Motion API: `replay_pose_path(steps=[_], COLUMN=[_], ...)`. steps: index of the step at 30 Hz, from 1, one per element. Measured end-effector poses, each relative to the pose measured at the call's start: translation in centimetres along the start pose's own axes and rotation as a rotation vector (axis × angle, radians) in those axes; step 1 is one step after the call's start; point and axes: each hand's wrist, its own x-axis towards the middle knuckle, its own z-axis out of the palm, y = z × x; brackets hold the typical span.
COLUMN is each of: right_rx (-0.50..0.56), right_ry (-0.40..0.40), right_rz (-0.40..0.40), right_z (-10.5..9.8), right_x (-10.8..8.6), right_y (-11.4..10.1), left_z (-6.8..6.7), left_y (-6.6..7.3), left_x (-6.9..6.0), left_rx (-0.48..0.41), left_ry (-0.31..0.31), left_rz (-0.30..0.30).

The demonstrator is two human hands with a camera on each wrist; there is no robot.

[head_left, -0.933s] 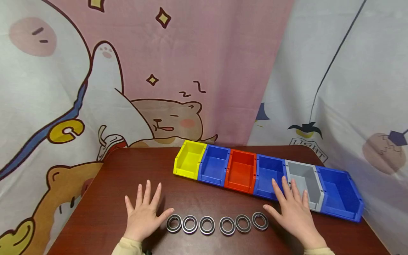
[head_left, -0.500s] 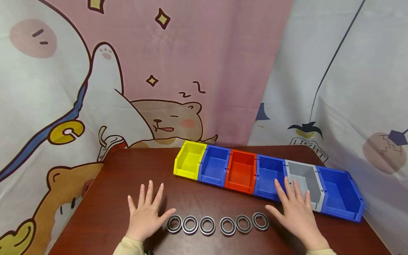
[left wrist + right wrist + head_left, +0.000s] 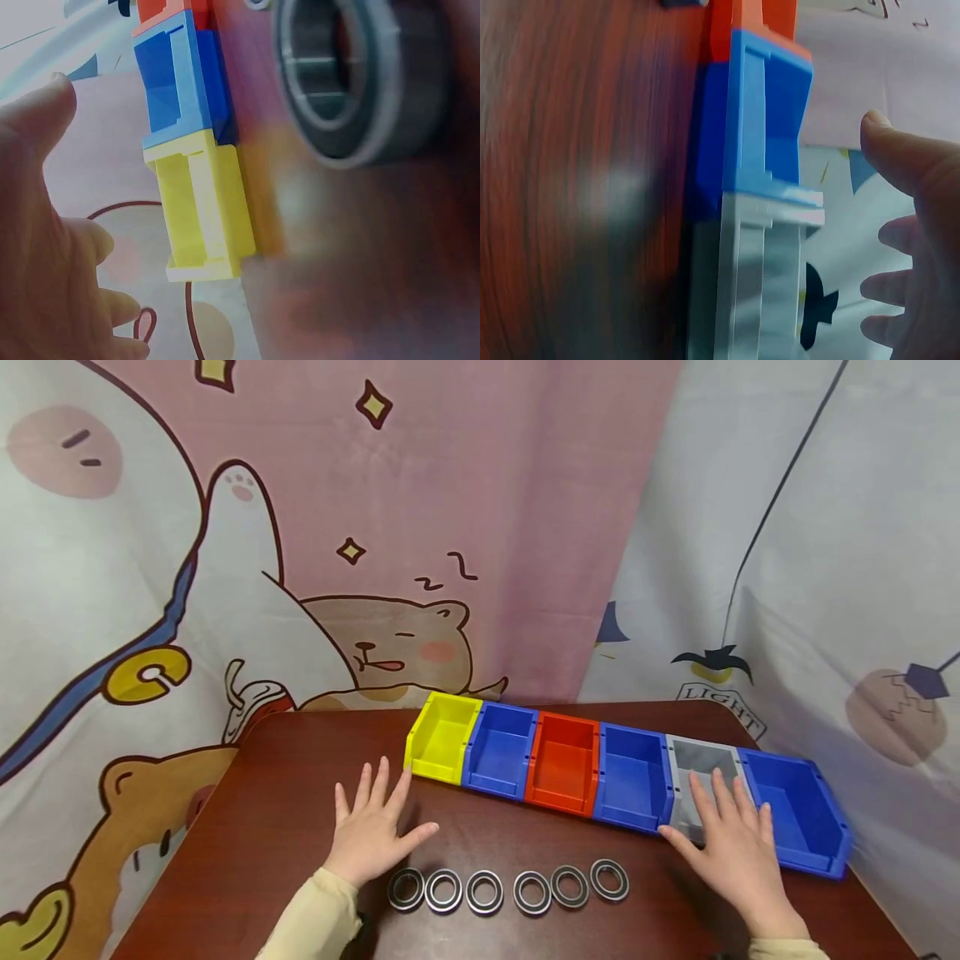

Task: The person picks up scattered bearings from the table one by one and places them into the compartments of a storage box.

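Observation:
Several metal ring bearings with dark seals lie in a row near the table's front; the leftmost bearing point(image 3: 406, 904) is just below my left hand point(image 3: 371, 839), and the rightmost bearing point(image 3: 609, 894) is left of my right hand point(image 3: 735, 856). Both hands have their fingers spread and hold nothing. The left hand hovers behind the row's left end, short of the yellow bin point(image 3: 442, 739). In the head view the right hand overlaps the grey bin point(image 3: 686, 802). A bearing point(image 3: 322, 67) looms close in the left wrist view.
Joined to the yellow and grey bins are a blue bin point(image 3: 500, 743), a red bin point(image 3: 564, 764), another blue bin point(image 3: 633, 777) and a far-right blue bin point(image 3: 798, 814). They run diagonally across the brown table point(image 3: 300, 777). A printed curtain point(image 3: 525, 527) hangs behind.
Both hands have moved forward and to the right, the left one away from the leftmost bearing. The bearings and bins stay in place; the head view has shifted slightly.

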Motion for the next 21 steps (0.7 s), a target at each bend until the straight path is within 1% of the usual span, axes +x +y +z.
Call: replay_pose_path(steps=[4, 8, 13, 15, 21], right_rx=[0.008, 0.014, 0.003, -0.002, 0.012], right_ry=[0.027, 0.064, 0.071, 0.067, 0.053], right_rz=[0.023, 0.042, 0.100, 0.125, 0.192], right_z=[-0.3, -0.5, -0.8, -0.8, -0.9], right_x=[0.2, 0.4, 0.9, 1.1, 1.5], right_y=[1.1, 2.0, 3.0, 3.3, 4.3], left_z=[-0.3, -0.3, -0.1, 0.0, 0.3], left_y=[0.8, 1.7, 2.5, 2.8, 3.4], left_x=[1.6, 3.3, 5.3, 6.0, 7.8], left_rx=[-0.007, -0.036, -0.026, -0.027, -0.090], left_ry=[-0.020, -0.031, -0.045, -0.041, 0.004], left_rz=[0.015, 0.022, 0.022, 0.021, 0.026])
